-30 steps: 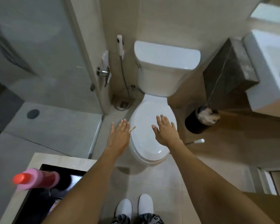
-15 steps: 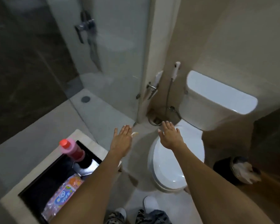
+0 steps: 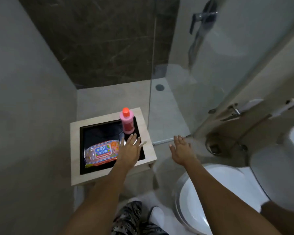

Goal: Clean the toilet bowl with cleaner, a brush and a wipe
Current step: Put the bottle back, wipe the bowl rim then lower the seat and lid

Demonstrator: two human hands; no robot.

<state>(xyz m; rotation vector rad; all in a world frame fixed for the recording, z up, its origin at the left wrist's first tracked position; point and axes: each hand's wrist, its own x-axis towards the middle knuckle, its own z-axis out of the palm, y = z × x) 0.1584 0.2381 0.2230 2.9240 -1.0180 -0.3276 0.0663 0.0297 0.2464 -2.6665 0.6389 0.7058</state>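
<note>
- Toilet (image 3: 209, 200), lid down, sits right of the small table (image 3: 109, 173); the lid must go up before any cleaner reaches the bowl.
- Table holds a black tray (image 3: 98, 133), and everything needed that is in view lies inside it.
- Left hand (image 3: 128, 150) hovers over the tray's right side, fingers straight and spread, holding nothing, fingertips just short of the bottle.
- Right hand (image 3: 182, 150) is also flat and empty, over the floor between table and toilet.
- Wipes pack (image 3: 101, 153) lies flat at the tray's near side, partly under the left wrist; its label reads "Viva", the smaller print too blurred to read.
- Pink bottle (image 3: 126, 122) with a red cap stands upright at the tray's far right corner; likely the cleaner. Best gripped round the body, lifted straight up; no wording legible.
- Brush is not in view.
</note>
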